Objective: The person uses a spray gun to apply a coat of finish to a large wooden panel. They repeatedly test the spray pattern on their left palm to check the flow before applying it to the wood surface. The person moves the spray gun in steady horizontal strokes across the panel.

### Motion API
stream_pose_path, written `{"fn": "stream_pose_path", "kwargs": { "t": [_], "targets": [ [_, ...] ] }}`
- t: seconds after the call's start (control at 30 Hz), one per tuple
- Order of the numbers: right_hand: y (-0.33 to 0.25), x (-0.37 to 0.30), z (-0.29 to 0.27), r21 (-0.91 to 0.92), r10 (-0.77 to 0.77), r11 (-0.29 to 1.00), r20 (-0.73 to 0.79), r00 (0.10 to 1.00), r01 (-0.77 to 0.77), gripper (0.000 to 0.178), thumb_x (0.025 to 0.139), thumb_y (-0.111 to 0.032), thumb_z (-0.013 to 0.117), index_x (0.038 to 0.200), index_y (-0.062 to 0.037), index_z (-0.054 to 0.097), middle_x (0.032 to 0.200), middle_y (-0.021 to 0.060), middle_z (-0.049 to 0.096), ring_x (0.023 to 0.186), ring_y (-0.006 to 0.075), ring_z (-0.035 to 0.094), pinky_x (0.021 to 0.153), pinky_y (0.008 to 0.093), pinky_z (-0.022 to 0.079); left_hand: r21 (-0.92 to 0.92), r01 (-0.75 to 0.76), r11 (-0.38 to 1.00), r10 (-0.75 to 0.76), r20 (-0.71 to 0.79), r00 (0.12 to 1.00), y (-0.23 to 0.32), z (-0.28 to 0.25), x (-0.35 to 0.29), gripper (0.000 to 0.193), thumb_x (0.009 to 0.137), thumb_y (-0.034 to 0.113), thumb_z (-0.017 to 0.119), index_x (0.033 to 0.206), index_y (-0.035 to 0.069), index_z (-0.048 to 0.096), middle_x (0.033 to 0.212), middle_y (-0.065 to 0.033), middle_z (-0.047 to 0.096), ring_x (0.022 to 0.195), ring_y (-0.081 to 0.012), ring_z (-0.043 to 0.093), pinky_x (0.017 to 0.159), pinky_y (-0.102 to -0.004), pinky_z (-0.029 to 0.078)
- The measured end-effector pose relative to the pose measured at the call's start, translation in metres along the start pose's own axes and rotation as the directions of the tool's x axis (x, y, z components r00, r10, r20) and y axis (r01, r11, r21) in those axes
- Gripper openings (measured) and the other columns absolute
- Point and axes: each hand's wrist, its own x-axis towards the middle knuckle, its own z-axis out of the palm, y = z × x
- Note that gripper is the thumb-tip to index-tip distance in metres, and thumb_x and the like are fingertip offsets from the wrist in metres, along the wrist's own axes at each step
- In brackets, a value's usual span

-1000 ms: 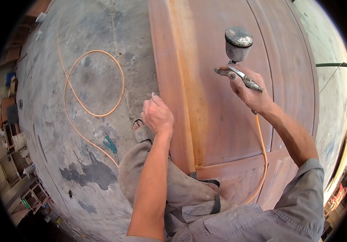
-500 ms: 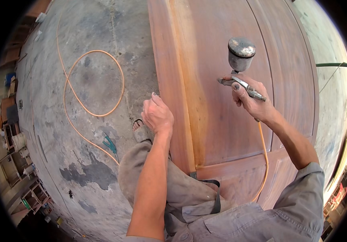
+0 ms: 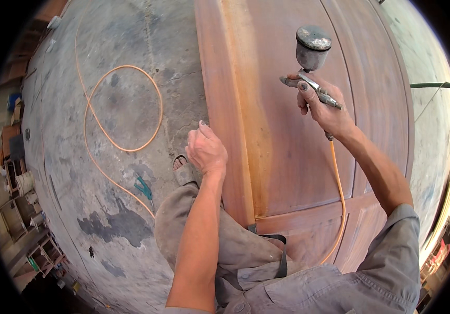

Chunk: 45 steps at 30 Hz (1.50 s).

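My right hand (image 3: pixel 327 107) is wrapped round a metal spray gun (image 3: pixel 320 94), whose nozzle end points left. A grey paint cup (image 3: pixel 313 48) with a shiny lid stands on top of the gun. From its handle an orange air hose (image 3: pixel 341 196) runs down towards my lap. Beneath it lies a large reddish-brown wooden door (image 3: pixel 298 152), with a yellowish strip (image 3: pixel 260 157) along its left part. My left hand (image 3: pixel 206 150) is curled into a loose fist by the door's left edge, above my sandalled foot (image 3: pixel 182 170); nothing shows in it.
On the stained concrete floor (image 3: pixel 125 47) at left, more orange hose (image 3: pixel 160 107) lies in a loop. Teal-handled pliers or a similar tool (image 3: pixel 142 186) rest close to my knee. Wooden frames and clutter (image 3: pixel 18 209) line the far left. A green hose (image 3: pixel 431 85) crosses the right floor.
My right hand has moved the spray gun away from me, up along the door, and its hose has followed. My left hand has barely shifted.
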Motion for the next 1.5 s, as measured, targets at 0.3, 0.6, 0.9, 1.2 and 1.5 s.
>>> {"fn": "stream_pose_path", "kwargs": {
  "t": [0.3, 0.6, 0.9, 1.2, 1.5],
  "targets": [
    [-0.003, -0.049, -0.013, 0.004, 0.118, 0.993, 0.145, 0.982, -0.119, 0.041, 0.107, -0.035, 0.056, 0.124, 0.0006, 0.068, 0.068, 0.0032, 0.055, 0.059, 0.0115, 0.050, 0.056, 0.0302, 0.044, 0.012, -0.017, 1.000, 0.017, -0.032, 0.999, -0.002, 0.002, 0.000, 0.046, 0.108, 0.027, 0.041, 0.085, -0.002, 0.069, 0.092, -0.0208, 0.067, 0.087, -0.0430, 0.062, 0.080, -0.0529, 0.048],
    [-0.001, -0.026, -0.005, 0.008, 0.008, 1.000, 0.065, 0.998, -0.008, 0.040, 0.108, -0.032, 0.056, 0.126, 0.0029, 0.066, 0.070, 0.0052, 0.059, 0.063, 0.0125, 0.058, 0.061, 0.0296, 0.050, 0.020, -0.004, 1.000, 0.004, -0.003, 1.000, -0.003, 0.002, 0.001, 0.047, 0.108, 0.029, 0.040, 0.087, -0.002, 0.070, 0.093, -0.0214, 0.067, 0.088, -0.0435, 0.063, 0.080, -0.0529, 0.048],
    [-0.004, -0.030, -0.010, -0.055, 0.076, 0.996, 0.128, 0.989, -0.069, 0.041, 0.108, -0.034, 0.055, 0.125, 0.0013, 0.067, 0.068, 0.0032, 0.055, 0.062, 0.0113, 0.053, 0.058, 0.0300, 0.046, 0.027, 0.009, 1.000, -0.009, -0.008, 1.000, -0.004, 0.002, 0.000, 0.044, 0.108, 0.028, 0.043, 0.086, 0.000, 0.069, 0.092, -0.0170, 0.066, 0.090, -0.0392, 0.062, 0.081, -0.0512, 0.046],
    [-0.001, -0.026, -0.004, 0.002, -0.032, 0.999, 0.053, 0.998, 0.032, 0.040, 0.109, -0.033, 0.053, 0.124, 0.0015, 0.067, 0.070, 0.0048, 0.058, 0.062, 0.0124, 0.055, 0.058, 0.0311, 0.047, 0.032, 0.014, 0.999, -0.013, -0.003, 1.000, -0.001, 0.004, 0.000, 0.043, 0.108, 0.028, 0.043, 0.083, 0.002, 0.069, 0.091, -0.0149, 0.066, 0.089, -0.0373, 0.063, 0.081, -0.0504, 0.046],
    [-0.006, -0.048, -0.011, -0.032, 0.097, 0.995, 0.152, 0.984, -0.093, 0.038, 0.108, -0.032, 0.056, 0.124, -0.0001, 0.068, 0.068, 0.0048, 0.057, 0.061, 0.0115, 0.055, 0.058, 0.0301, 0.048, 0.012, 0.007, 1.000, -0.007, -0.001, 1.000, -0.002, 0.001, 0.000, 0.043, 0.107, 0.027, 0.043, 0.082, 0.003, 0.069, 0.088, -0.0140, 0.066, 0.087, -0.0373, 0.063, 0.080, -0.0506, 0.046]
  ]
}}
